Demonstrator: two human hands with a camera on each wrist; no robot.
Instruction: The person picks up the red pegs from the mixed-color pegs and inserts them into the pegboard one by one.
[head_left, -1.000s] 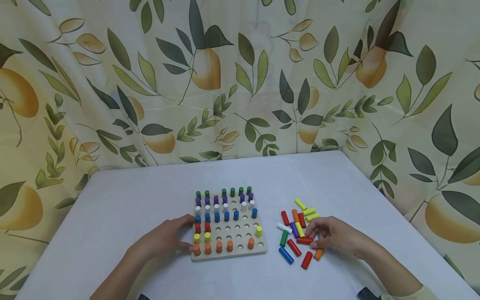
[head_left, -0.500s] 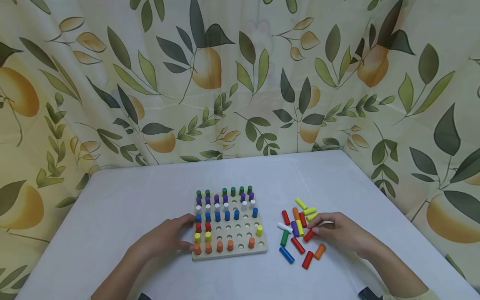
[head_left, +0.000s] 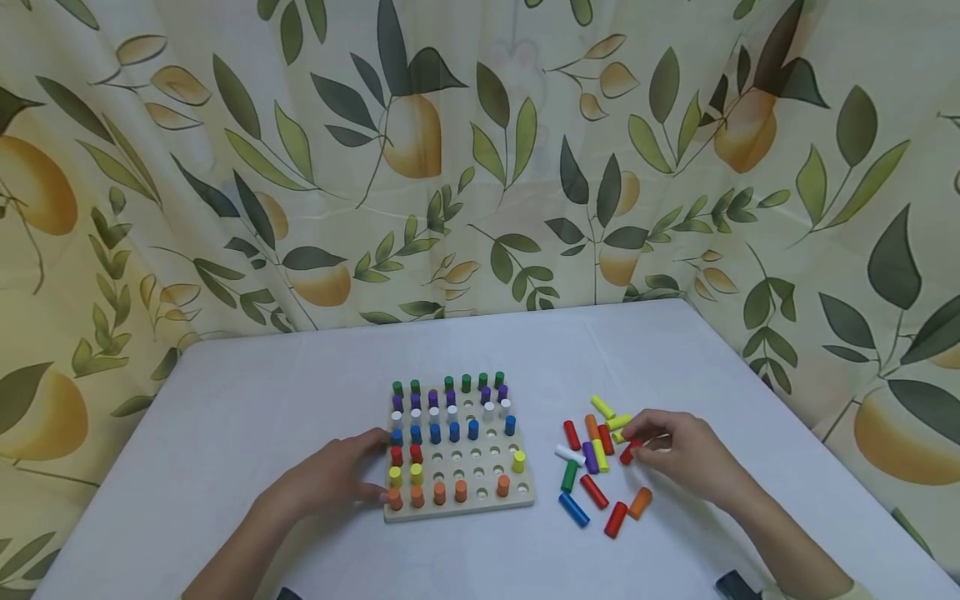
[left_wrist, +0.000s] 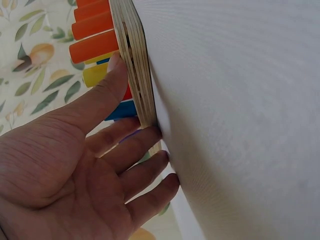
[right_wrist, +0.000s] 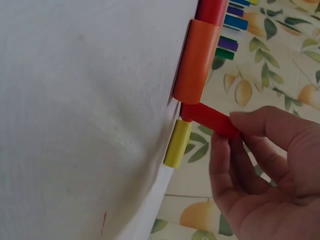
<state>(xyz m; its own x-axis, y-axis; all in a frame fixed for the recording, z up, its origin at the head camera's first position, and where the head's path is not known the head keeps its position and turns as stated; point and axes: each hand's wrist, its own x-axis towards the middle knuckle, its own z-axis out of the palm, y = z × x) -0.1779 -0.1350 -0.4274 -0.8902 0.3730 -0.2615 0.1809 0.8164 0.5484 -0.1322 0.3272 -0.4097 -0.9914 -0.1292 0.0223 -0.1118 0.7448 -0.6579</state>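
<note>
Right hand [head_left: 678,450] has a red cylindrical peg [right_wrist: 210,119] pinched, long axis slanting down toward the white counter [head_left: 315,379], left hand [head_left: 330,477] loosely touching the pale wooden pegboard [head_left: 486,463]

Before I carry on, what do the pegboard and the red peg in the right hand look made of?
Pegboard: probably plywood, pale and matte, layers showing along its edge. Red peg: painted wood or plastic, unclear; smooth, evenly coloured.

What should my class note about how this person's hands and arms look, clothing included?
The left hand and right hand are bare, with no gloves or rings visible. A pale sleeve shows on the right forearm; a dark object beside it is too cropped to identify.
</note>
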